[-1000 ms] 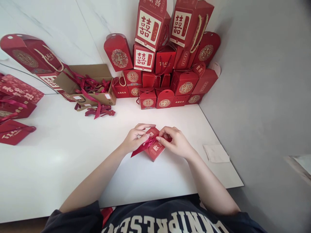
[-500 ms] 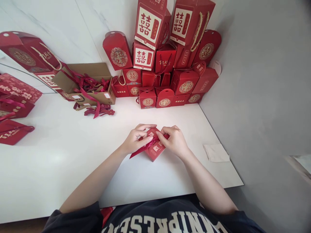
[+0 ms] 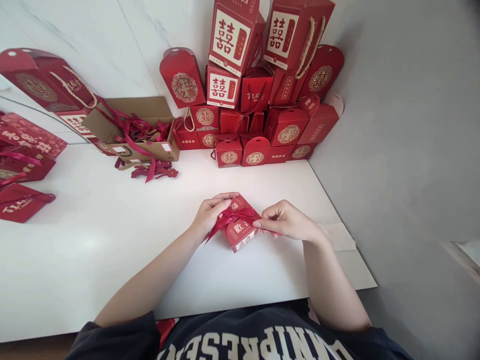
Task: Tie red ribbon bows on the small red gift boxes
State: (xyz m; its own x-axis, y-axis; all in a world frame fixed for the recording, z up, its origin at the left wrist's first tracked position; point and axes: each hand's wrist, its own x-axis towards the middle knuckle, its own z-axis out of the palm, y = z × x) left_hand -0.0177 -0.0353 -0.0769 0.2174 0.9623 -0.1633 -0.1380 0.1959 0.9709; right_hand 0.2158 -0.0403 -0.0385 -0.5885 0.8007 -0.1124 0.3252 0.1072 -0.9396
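A small red gift box [image 3: 240, 239] with cream lettering lies at a slant on the white table, in the middle of the head view. Across its top runs a dark red ribbon [image 3: 236, 216] tied in a bow, one tail hanging past the left side. My left hand [image 3: 210, 216] grips the box's left side, thumb on top by the bow, fingers along the far edge. At the box's right side, my right hand [image 3: 287, 220] is closed in a pinch on the ribbon's other tail, whose end pokes out beneath the fingers.
Behind stand stacked red gift boxes [image 3: 255, 150] against the wall. An open cardboard box [image 3: 150, 150] of ribbons is at the back left, with red cut-out pieces [image 3: 155, 171] before it. More red boxes [image 3: 24, 205] sit far left; a white cloth [image 3: 339, 237] lies right.
My right hand has moved right from the bow to the box's right edge, drawing out the ribbon. My left thumb has shifted back from the knot, and the bow now shows.
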